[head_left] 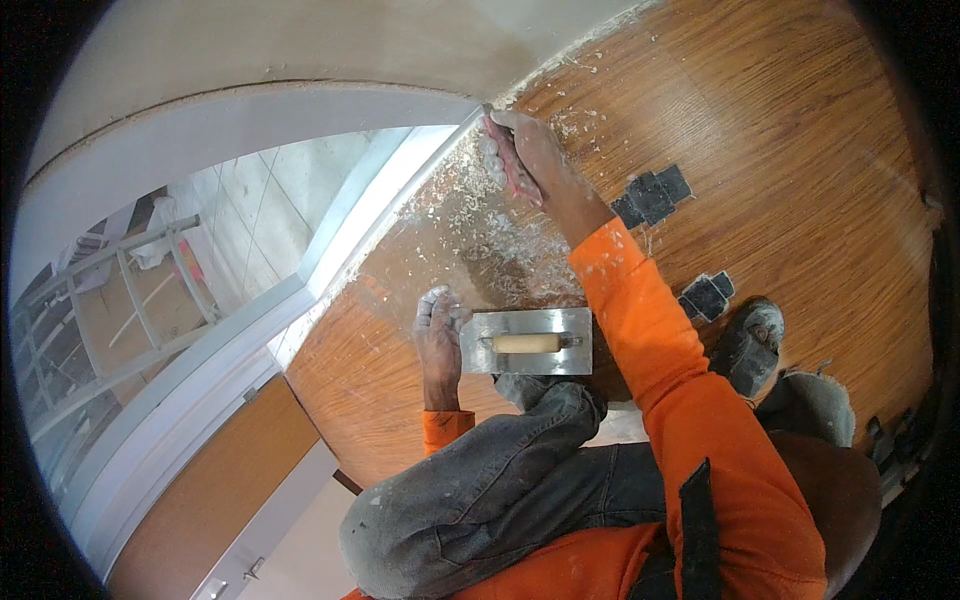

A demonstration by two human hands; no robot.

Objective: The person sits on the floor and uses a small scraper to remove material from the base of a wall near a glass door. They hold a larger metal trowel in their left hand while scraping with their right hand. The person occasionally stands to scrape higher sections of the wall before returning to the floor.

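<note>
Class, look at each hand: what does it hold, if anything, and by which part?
The right hand grips a red-handled scraper by its handle. The left hand holds no tool; it rests beside a steel trowel.

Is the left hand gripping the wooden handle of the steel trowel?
No, the left hand only touches the end of the steel trowel, whose wooden handle lies bare on top of the blade.
</note>
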